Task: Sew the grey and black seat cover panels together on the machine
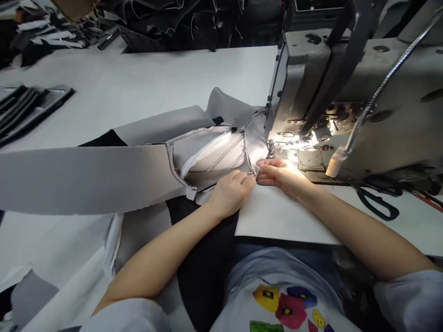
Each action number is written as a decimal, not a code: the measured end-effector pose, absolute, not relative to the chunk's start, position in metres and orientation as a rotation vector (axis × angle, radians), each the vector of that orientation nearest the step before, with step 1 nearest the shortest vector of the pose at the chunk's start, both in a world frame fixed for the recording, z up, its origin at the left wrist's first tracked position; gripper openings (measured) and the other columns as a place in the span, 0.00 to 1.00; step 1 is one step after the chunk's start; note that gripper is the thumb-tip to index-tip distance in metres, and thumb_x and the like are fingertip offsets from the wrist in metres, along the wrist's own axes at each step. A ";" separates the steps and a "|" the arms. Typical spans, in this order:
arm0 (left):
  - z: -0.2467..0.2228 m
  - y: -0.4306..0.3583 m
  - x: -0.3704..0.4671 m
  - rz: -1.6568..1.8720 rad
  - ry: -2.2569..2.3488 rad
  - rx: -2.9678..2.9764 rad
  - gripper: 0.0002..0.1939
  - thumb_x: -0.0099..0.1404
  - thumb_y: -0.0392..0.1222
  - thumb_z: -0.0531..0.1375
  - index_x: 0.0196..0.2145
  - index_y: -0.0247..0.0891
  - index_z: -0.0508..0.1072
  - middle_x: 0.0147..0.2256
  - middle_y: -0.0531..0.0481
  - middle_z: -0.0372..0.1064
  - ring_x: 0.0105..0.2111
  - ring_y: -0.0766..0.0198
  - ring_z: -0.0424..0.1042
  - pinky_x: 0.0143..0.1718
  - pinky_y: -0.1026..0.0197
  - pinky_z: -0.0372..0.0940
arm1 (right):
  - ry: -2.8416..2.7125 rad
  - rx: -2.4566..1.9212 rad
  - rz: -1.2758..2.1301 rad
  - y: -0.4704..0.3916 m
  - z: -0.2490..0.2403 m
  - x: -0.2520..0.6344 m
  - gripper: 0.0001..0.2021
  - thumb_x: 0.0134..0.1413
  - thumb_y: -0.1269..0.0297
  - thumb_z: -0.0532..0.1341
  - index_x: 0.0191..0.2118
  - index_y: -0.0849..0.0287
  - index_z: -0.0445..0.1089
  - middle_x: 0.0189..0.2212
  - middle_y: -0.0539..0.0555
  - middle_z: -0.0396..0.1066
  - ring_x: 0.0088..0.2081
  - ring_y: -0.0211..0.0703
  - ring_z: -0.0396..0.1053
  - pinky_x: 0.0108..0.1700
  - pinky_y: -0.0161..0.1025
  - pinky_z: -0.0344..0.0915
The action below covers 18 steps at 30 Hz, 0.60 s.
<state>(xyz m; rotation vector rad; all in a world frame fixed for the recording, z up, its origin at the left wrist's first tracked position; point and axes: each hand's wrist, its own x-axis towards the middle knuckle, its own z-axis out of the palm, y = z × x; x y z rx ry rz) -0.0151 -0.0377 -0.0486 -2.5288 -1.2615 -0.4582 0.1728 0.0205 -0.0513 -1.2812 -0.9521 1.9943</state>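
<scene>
A large sewn piece of grey fabric [93, 177] with black parts lies across the white table, its inner seams turned up. My left hand [232, 192] is closed on its near edge, fingers curled over the cloth. Just to the right, my right hand [282, 177] pinches the same edge at a seam corner, close to the needle area of the sewing machine [304, 83]. A lamp on the machine lights this spot brightly. The fabric's right end reaches under the machine head, where the presser foot is hard to make out.
Black-handled scissors [377, 204] lie right of my right forearm. A flexible metal lamp arm [387, 76] hangs before the machine. Stacked dark-edged pieces [31, 108] sit at the left, and dark material [194, 23] is heaped behind. More cloth hangs over the front edge.
</scene>
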 end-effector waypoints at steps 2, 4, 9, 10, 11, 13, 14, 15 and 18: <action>-0.048 -0.042 -0.020 -0.515 -1.206 -2.496 0.10 0.65 0.29 0.54 0.27 0.39 0.66 0.23 0.53 0.62 0.27 0.62 0.63 0.28 0.61 0.58 | -0.881 -1.231 1.997 0.018 -0.054 0.171 0.15 0.47 0.67 0.69 0.41 0.59 0.67 0.29 0.51 0.75 0.30 0.37 0.75 0.39 0.35 0.76; -0.047 -0.045 -0.024 -0.505 -1.225 -2.493 0.10 0.65 0.29 0.54 0.28 0.39 0.66 0.24 0.53 0.62 0.27 0.63 0.63 0.28 0.61 0.57 | -0.841 -1.183 1.969 0.016 -0.057 0.172 0.17 0.47 0.65 0.68 0.41 0.56 0.63 0.29 0.50 0.75 0.33 0.39 0.76 0.40 0.38 0.76; -0.042 -0.036 -0.039 -0.266 -1.534 -2.482 0.09 0.67 0.32 0.53 0.29 0.39 0.69 0.26 0.51 0.65 0.30 0.62 0.67 0.28 0.62 0.58 | -1.123 -1.167 1.933 0.011 -0.065 0.176 0.11 0.51 0.61 0.63 0.35 0.56 0.59 0.32 0.51 0.73 0.36 0.43 0.77 0.39 0.42 0.75; -0.040 -0.031 -0.041 -0.207 -1.636 -2.466 0.08 0.67 0.32 0.53 0.32 0.39 0.70 0.30 0.49 0.67 0.33 0.61 0.68 0.29 0.62 0.59 | -1.250 -1.169 1.886 0.009 -0.067 0.176 0.08 0.53 0.62 0.61 0.34 0.57 0.60 0.32 0.51 0.72 0.35 0.42 0.76 0.38 0.41 0.74; -0.038 -0.026 -0.044 -0.154 -1.738 -2.445 0.07 0.66 0.33 0.54 0.37 0.38 0.71 0.34 0.47 0.69 0.36 0.60 0.69 0.31 0.62 0.61 | -1.398 -1.165 1.806 0.006 -0.068 0.176 0.06 0.55 0.63 0.59 0.34 0.57 0.61 0.30 0.50 0.72 0.33 0.42 0.76 0.37 0.40 0.73; -0.034 -0.013 -0.047 -0.055 -1.905 -2.409 0.15 0.65 0.33 0.56 0.49 0.39 0.69 0.44 0.44 0.69 0.42 0.56 0.70 0.35 0.61 0.64 | -1.731 -1.125 1.549 0.001 -0.072 0.175 0.03 0.58 0.66 0.55 0.34 0.57 0.64 0.29 0.50 0.71 0.32 0.41 0.74 0.36 0.39 0.71; -0.033 -0.007 -0.048 -0.002 -1.963 -2.401 0.20 0.64 0.33 0.56 0.54 0.39 0.67 0.46 0.43 0.69 0.44 0.54 0.70 0.36 0.60 0.64 | -1.891 -1.090 1.385 -0.002 -0.073 0.174 0.05 0.58 0.67 0.54 0.35 0.57 0.66 0.29 0.51 0.72 0.32 0.41 0.74 0.37 0.39 0.70; -0.032 -0.001 -0.048 0.051 -2.009 -2.399 0.22 0.63 0.33 0.56 0.56 0.40 0.66 0.45 0.42 0.69 0.43 0.54 0.71 0.37 0.59 0.65 | -2.026 -1.051 1.221 -0.004 -0.075 0.173 0.07 0.59 0.68 0.53 0.36 0.57 0.68 0.30 0.51 0.72 0.33 0.41 0.73 0.37 0.39 0.69; -0.032 0.012 -0.051 0.093 -2.111 -2.437 0.19 0.62 0.31 0.54 0.50 0.40 0.71 0.38 0.44 0.72 0.38 0.54 0.72 0.37 0.58 0.65 | -2.265 -0.968 0.804 -0.006 -0.080 0.167 0.11 0.62 0.69 0.51 0.39 0.57 0.71 0.35 0.54 0.74 0.36 0.44 0.71 0.40 0.41 0.67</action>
